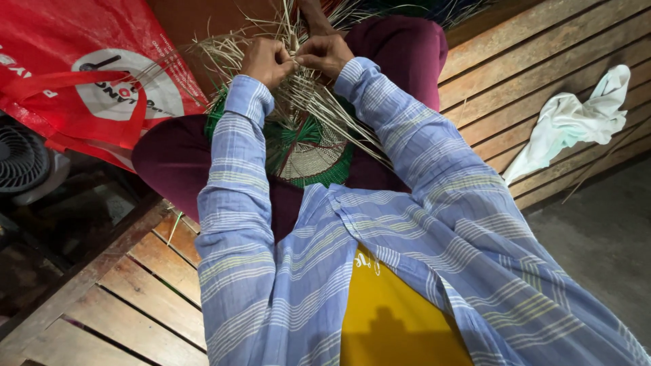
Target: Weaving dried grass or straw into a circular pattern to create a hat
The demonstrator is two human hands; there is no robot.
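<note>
- Straw strands (298, 88), pale and thin, fan out from between my two hands and spread over my lap in every direction.
- My left hand (266, 61) is curled into a tight grip on a bunch of those strands, knuckles up, sleeve cuff just below the wrist.
- My right hand (327, 54) sits just beside the left, nearly touching it, its grip pinched closed on the same strands where they cross.
- The woven piece (310, 157) lies on my lap below the hands: a round, flat start of weaving with a pale centre, a green band around it and a dark red line running through it. The loose strands grow out of its edge.
- My legs, in dark maroon cloth (407, 51), carry the weaving; my blue striped shirt (434, 230) hangs open over a yellow top (393, 312).
- I sit on a slatted wooden platform (142, 285).
- A red bag (81, 61) with a white printed patch lies at my left, near the weaving's loose ends.
- A dark fan (20, 159) shows at the far left edge, beside the bag.
- A white cloth (576, 118) lies crumpled on the wooden slats at my right, well apart from my hands.
</note>
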